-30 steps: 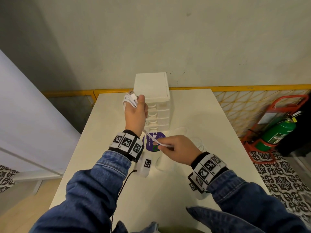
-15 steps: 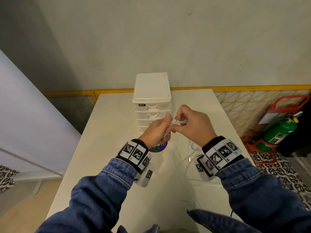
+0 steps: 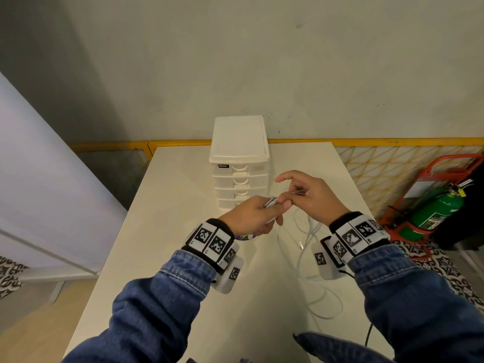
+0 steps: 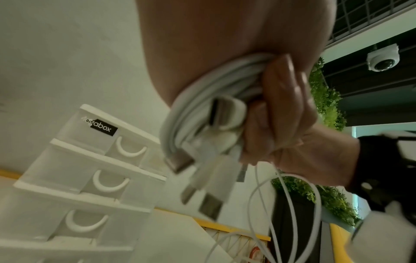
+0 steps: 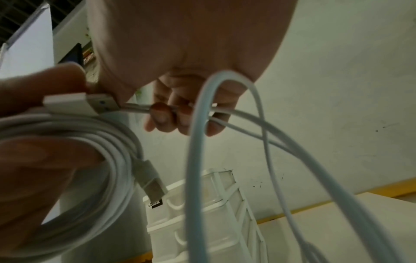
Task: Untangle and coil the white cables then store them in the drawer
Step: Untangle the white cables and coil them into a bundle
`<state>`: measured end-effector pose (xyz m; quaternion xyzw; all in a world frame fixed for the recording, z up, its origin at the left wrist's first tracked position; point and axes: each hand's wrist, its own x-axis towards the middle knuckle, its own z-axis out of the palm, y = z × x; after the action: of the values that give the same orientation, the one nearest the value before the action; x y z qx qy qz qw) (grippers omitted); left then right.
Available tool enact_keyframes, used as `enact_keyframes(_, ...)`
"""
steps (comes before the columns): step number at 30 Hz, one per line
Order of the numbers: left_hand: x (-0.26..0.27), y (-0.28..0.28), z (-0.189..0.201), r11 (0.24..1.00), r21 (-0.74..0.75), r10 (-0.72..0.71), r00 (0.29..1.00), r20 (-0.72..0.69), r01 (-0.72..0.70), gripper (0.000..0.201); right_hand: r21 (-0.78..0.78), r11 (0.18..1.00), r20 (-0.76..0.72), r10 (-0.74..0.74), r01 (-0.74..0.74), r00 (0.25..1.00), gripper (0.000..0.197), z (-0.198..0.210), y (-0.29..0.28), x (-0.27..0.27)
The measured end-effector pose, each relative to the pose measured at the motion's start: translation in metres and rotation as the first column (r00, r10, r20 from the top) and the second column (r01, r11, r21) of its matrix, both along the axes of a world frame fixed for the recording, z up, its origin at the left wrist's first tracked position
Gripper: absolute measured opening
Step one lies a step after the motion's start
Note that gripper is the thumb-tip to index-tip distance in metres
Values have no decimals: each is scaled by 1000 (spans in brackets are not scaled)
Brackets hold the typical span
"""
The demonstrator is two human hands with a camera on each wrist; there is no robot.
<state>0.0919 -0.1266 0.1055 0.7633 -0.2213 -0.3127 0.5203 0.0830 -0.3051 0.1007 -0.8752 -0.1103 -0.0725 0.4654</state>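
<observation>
A bundle of coiled white cables (image 4: 216, 99) is gripped in the left hand (image 3: 251, 218), whose fingers (image 4: 283, 99) are curled tightly round the loops; several USB plugs (image 4: 180, 162) hang loose below the grip. These loose ends could probably catch on one another or slip out, and the finished turns could spring open if the grip is eased.

To the right, a strand (image 5: 225, 113) leading from the coil is pinched in the right hand (image 3: 311, 197), the lower fingers (image 5: 162, 115) being curled on it while the index finger is held out straight. The remaining slack (image 3: 309, 260) trails in loose crossing loops down onto the surface (image 3: 183, 258). A knot could be drawn tight if these crossings are pulled before being freed.

The drawer unit (image 3: 239, 163) stands behind the hands, all visible drawers shut; with both hands occupied, the coil may be disturbed when one is opened.
</observation>
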Motion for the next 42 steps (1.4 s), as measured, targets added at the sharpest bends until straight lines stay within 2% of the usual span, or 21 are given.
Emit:
enact_keyframes(2,-3,-1,3,1000,-20,-19,1000,-14,19,47,41,999,-19,-13,14,1000,24,-1,-1,1)
enact_keyframes(5,-5,-1,10,996,-82,-40,998,-58,35,55,139,990,-54,-27,34,998,29,-1,-2,4)
enact_keyframes(9,-4,0,16,969,-247,-56,984,-169,13,57,234,972,-14,-29,31,999,11,-3,4,4)
enact_keyframes(15,-4,-2,23,896,-444,-147,954,-262,16,61,282,957,74,-91,66,993,25,-17,10,0)
enact_keyframes(19,-3,-3,38,796,-603,-181,932,-314,-49,62,179,976,111,-142,120,984,24,-35,15,-6)
enact_keyframes(21,-2,-5,42,781,-618,-132,942,-308,-93,63,122,985,123,-137,122,983,23,-45,22,-9)
enact_keyframes(23,0,-6,44,732,-673,-110,957,-270,-105,64,39,993,74,-112,109,991,29,-52,31,-12)
enact_keyframes(25,4,-4,48,652,-749,-92,967,-236,-121,65,-71,995,5,-70,70,998,24,-61,37,-15)
enact_keyframes(27,9,1,55,598,-783,-34,971,-238,-171,67,-119,992,-23,-37,34,999,16,-73,38,-18)
enact_keyframes(30,13,5,61,553,-801,125,973,-193,-229,61,-150,989,-74,-8,-3,997,19,-82,38,-20)
enact_keyframes(32,16,5,60,517,-796,300,938,-176,-314,51,-187,982,-90,18,-35,996,25,-80,42,-21)
enact_keyframes(34,19,6,58,488,-777,483,865,-139,-397,38,-235,970,-76,38,-55,996,30,-78,46,-22)
enact_keyframes(37,25,13,55,480,-760,647,762,-29,-437,27,-322,945,-55,47,-62,997,21,-77,50,-26)
enact_keyframes(40,33,25,46,566,-684,757,619,209,-460,27,-292,950,-99,85,-111,991,17,-71,51,-32)
enact_keyframes(42,38,32,37,683,-548,721,565,400,-483,30,-221,968,-24,115,-117,993,21,-62,49,-32)
